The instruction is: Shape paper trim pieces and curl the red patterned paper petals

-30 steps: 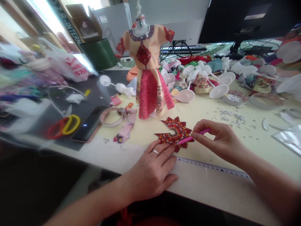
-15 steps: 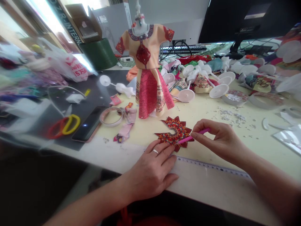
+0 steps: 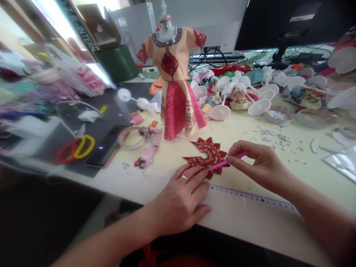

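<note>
A red and gold petal-edged paper cutout (image 3: 207, 155) lies flat on the pale yellow tabletop (image 3: 236, 129). My left hand (image 3: 180, 200) rests palm-down at its lower left, fingertips on the cutout's edge, with a ring on one finger. My right hand (image 3: 261, 167) pinches a pink stick (image 3: 225, 162) between thumb and fingers. The stick's tip touches the cutout, and the fingers hide part of the stick.
A dress on a white mannequin stand (image 3: 178, 85) stands beyond the cutout. A metal ruler (image 3: 250, 196) lies along the front. Also nearby are a phone (image 3: 105, 146), a tape roll (image 3: 131, 138), scattered sequins (image 3: 274, 137) and white plastic stands (image 3: 258, 107).
</note>
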`<state>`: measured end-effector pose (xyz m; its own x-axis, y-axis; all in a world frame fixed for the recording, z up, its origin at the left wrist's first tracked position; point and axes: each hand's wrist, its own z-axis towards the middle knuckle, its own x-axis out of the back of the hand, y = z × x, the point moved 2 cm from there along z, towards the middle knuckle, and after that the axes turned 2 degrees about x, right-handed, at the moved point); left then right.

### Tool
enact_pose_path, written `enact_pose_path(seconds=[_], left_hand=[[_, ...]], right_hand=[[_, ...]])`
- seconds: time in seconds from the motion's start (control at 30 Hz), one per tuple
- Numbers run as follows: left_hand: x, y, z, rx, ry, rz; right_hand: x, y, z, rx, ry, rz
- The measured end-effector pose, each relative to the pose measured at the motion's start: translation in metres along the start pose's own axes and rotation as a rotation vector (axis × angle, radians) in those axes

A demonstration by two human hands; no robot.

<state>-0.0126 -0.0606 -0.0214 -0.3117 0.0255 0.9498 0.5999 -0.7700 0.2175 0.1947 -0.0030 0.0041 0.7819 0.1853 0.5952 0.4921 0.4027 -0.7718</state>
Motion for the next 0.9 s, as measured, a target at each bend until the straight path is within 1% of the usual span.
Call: enact_pose_path(seconds=[0.2,0.9], left_hand=[[0.0007,0.0,0.0009,0.005,-0.016,-0.004],[0.0004,0.0007,0.0,0.003,-0.009,-0.01]], right_hand=[[0.0002,-0.001,-0.0002,0.003,0.008,-0.003],[0.0,-0.0031,0.0001,0.001,0.013,-0.02]])
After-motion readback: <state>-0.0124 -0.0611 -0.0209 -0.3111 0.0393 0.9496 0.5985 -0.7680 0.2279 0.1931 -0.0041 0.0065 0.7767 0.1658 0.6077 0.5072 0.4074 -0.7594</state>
